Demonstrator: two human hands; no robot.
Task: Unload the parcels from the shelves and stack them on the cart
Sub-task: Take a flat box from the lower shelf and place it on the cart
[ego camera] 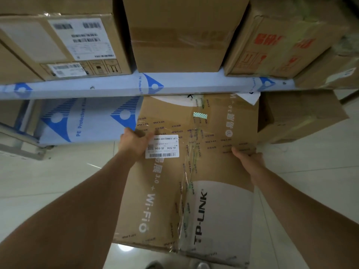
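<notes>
the tp-link parcel (194, 171), a large flat cardboard box sealed with clear tape, sits half out of the lower shelf (87, 121), its far end under the upper shelf rail (116, 88) and its near end jutting toward the person over the tiled floor (48, 181). the left hand (134, 142) grips the box's left edge just beside the white barcode label (162, 146), fingers curled onto the top face; the right hand (248, 158) grips the right edge, fingers wrapped over the rim with the tips out of sight beneath. the step in hand looks like drawing this box clear of the shelf. to do it well, pull straight back and level so the far end does not catch the rail above, and keep both hands opposite one another so the wide box does not swing into the plain carton (303, 115) just beside it on the right. once the far end is free the weight will probably tip forward, so moving the grip under the bottom edge would help. three more cartons rest on the upper shelf: a labelled box (64, 45), a plain taped box (180, 35) and a red-printed box (272, 47). no cart is in view.
</notes>
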